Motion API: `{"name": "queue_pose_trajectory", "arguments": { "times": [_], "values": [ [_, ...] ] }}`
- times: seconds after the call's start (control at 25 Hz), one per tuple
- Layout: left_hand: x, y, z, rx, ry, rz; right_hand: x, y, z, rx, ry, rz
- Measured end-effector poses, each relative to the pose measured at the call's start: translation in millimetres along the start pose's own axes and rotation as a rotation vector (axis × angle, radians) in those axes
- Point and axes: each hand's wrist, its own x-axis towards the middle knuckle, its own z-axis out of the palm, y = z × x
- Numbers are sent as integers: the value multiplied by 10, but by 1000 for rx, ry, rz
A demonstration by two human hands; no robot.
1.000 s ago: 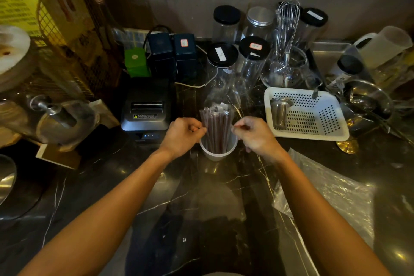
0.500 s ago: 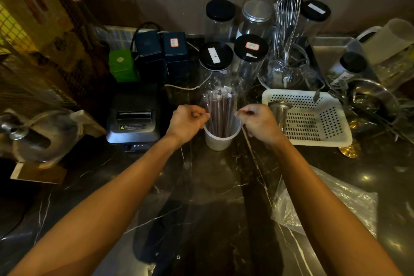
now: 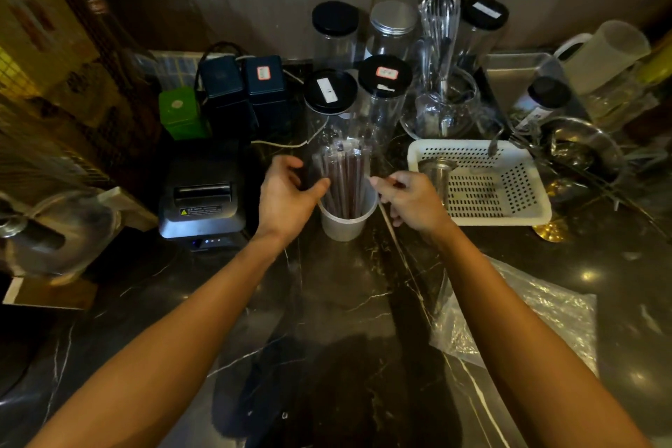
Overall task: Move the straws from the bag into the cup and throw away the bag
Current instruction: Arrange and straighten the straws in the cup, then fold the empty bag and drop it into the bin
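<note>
A bundle of dark, clear-wrapped straws [image 3: 345,182] stands upright in a white plastic cup [image 3: 343,224] on the dark marble counter. My left hand [image 3: 287,193] is at the bundle's left side with its fingers spread and its thumb tip touching the straws. On the bundle's right side is my right hand [image 3: 411,202], fingers curled and thumb and forefinger pinched together at the straws' edge; nothing shows between them. The clear plastic bag [image 3: 538,316] lies flat on the counter at the lower right, partly under my right forearm.
A white perforated basket [image 3: 509,215] holding a metal cup stands right of the cup. Behind it are black-lidded jars [image 3: 329,91], a whisk in a glass jug [image 3: 440,47] and dark tins. A receipt printer [image 3: 202,193] sits to the left.
My left hand has opened from a fist and now cups the straws' left side. The right hand has stayed pinched beside the bundle. The view has shifted slightly.
</note>
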Motion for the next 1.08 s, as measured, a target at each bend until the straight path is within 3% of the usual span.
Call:
{"name": "queue_pose_trajectory", "arguments": {
  "times": [0.04,0.12,0.32,0.56,0.76,1.08],
  "values": [
    [-57,57,2,-6,80,68,-48,12,-42,-7,9,11],
    [-226,244,118,-90,83,198,-219,73,-177,-30,54,44],
    [-705,569,840,-199,-220,234,-796,359,-532,-13,186,98],
    [-1100,495,1664,51,-574,-38,-1583,936,-886,-155,329,209],
    [-1375,406,2049,407,-682,-171,-2176,1458,-912,-299,327,241],
    [-1534,313,2264,168,-717,-460,-2434,1844,-668,-472,182,142]
  ]
}}
